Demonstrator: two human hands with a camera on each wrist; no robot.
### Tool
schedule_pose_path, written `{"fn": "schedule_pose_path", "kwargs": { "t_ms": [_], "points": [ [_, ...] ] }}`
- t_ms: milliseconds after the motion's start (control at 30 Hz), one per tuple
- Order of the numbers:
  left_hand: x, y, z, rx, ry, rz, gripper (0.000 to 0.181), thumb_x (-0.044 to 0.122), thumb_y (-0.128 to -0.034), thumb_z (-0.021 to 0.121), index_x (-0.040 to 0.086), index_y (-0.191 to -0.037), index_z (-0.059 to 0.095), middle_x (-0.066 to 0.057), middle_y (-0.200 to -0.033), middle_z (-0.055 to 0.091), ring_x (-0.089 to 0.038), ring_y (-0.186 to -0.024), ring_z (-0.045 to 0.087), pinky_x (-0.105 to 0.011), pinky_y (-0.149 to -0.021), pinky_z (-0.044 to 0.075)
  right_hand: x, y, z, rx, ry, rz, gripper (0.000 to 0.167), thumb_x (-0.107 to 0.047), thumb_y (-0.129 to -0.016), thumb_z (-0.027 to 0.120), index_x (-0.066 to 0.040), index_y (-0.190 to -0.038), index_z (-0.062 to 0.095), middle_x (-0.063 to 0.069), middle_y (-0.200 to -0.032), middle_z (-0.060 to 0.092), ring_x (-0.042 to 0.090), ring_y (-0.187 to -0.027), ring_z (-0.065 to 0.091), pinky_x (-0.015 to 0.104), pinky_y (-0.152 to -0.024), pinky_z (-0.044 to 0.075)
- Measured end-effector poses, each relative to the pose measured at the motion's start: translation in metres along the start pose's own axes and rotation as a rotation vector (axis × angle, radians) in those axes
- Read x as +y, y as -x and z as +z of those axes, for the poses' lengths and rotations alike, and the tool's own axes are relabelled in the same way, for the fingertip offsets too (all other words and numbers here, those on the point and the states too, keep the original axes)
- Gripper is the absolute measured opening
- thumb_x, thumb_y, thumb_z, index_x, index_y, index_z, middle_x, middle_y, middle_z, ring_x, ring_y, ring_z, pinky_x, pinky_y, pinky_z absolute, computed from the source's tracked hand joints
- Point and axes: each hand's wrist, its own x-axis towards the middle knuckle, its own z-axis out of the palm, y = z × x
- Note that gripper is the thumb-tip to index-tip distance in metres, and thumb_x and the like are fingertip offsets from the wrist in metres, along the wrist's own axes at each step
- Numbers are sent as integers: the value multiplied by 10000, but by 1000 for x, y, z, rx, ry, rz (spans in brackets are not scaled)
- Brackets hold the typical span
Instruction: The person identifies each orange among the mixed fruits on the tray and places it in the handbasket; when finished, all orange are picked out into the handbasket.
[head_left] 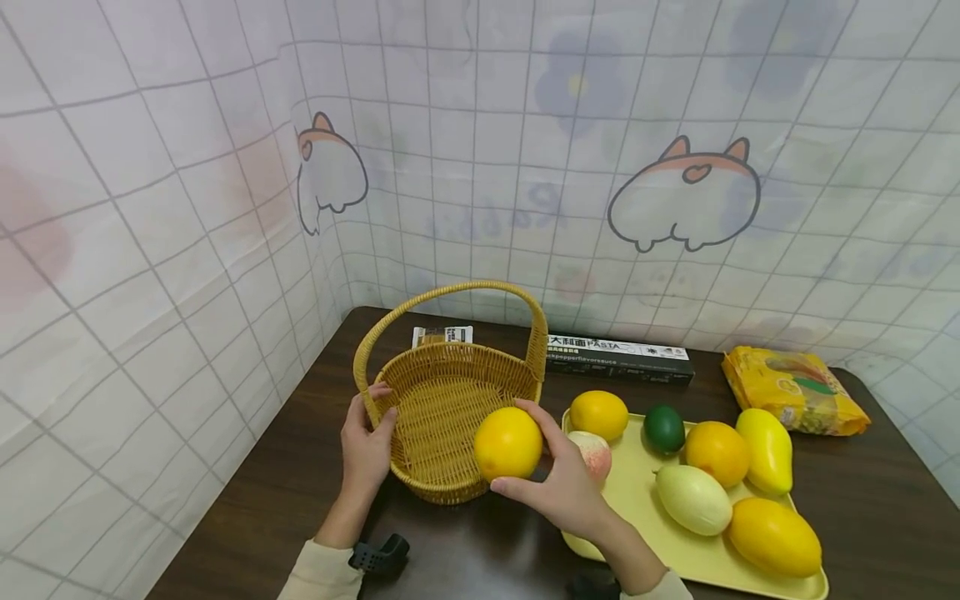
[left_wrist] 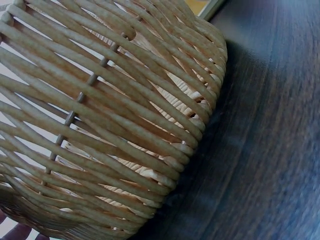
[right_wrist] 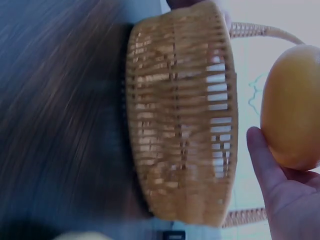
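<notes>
The left hand (head_left: 369, 437) grips the wicker basket (head_left: 442, 417) at its left side, by the foot of the arched handle (head_left: 453, 287). Its thumb lies inside the rim and its fingers curl round the outside, clamped on the weave. The basket stands upright on the dark worktop (head_left: 262, 517), its woven floor facing the head camera; in the left wrist view its side fills much of the picture, with fingertips at the lower left corner.

The right hand (head_left: 562, 483) pinches a rounded yellow fruit (head_left: 508, 443), thumb and fingers closed on opposite sides of it. In the head view the fruit covers part of the basket's near right edge. The right wrist view shows it higher than the rim.

To the right of the basket lies a pale yellow tray (head_left: 637, 533). A second yellow fruit (head_left: 598, 415) sits at its far left corner, with a pink and cream peach (head_left: 596, 455) just nearer, partly hidden by the right hand. A dark green fruit (head_left: 663, 430), an orange (head_left: 717, 454) and a yellow mango (head_left: 765, 450) lie along the far side; nearer are a pale green melon (head_left: 693, 500) and a large oblong yellow fruit (head_left: 775, 537).

Behind the basket are a small packet (head_left: 442, 335) and a black and white pasta box (head_left: 618, 360). A yellow bag (head_left: 795, 392) lies beyond the tray, near the grid-patterned curtain (head_left: 480, 167).
</notes>
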Motion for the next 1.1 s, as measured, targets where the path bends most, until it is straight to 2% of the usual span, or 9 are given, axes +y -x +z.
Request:
{"fn": "schedule_pose_path", "kwargs": {
  "t_ms": [167,400,467,600,767,900,1000,1100],
  "points": [
    [-5,-1,0,5,11,15,289,-52,-917,586,-85,-1204,577,-238,-1359,516,-343,-1297,465,-104,-907,376,-3,-8,13,-14,7,17,860,-197,-753,842,-335,-1459,371,-5,-1362,505,215,-1074,608,337,-884,512],
    [-37,-8,3,13,21,17,277,-15,-931,595,-6,-1208,599,-136,-1363,531,-265,-1299,470,-104,-906,372,-2,-19,26,-44,64,17,860,-257,-726,863,-369,-1436,390,-51,-1340,526,162,-1065,611,368,-875,511],
    [-41,-9,3,13,12,24,273,-5,-932,599,16,-1204,604,-113,-1356,535,-242,-1294,476,-109,-913,374,0,-24,28,-60,67,7,854,-262,-736,856,-364,-1440,384,-46,-1346,521,168,-1083,602,393,-879,507],
    [-44,-10,2,14,9,34,269,5,-932,602,35,-1199,608,-105,-1352,536,-231,-1290,481,-128,-928,383,3,-33,33,-70,87,7,852,-270,-734,857,-368,-1438,386,-48,-1348,515,162,-1087,593,412,-879,498],
    [-43,-10,2,22,1,16,270,-8,-926,605,43,-1191,614,-77,-1343,544,-225,-1287,487,-150,-938,390,4,-44,35,-83,107,32,839,-268,-731,856,-336,-1433,401,-40,-1330,516,154,-1045,601,379,-857,505],
    [-41,-11,3,22,-2,10,279,-30,-920,602,4,-1197,609,-124,-1352,539,-256,-1292,486,-132,-941,382,2,-49,35,-101,177,37,840,-330,-724,853,-310,-1437,408,-55,-1313,529,142,-1025,601,376,-850,498],
    [-41,-11,3,24,5,18,284,-49,-915,599,-36,-1198,599,-182,-1357,527,-302,-1298,476,-104,-942,369,2,-53,37,-134,236,33,856,-381,-724,845,-296,-1450,400,-65,-1320,532,132,-1025,596,370,-849,493],
    [-42,-11,4,27,7,19,272,-48,-915,601,-29,-1186,601,-188,-1355,530,-300,-1302,475,-82,-936,359,2,-56,39,-174,263,42,872,-408,-732,832,-286,-1467,381,-64,-1332,528,129,-1030,593,362,-846,493]
  ]
}}
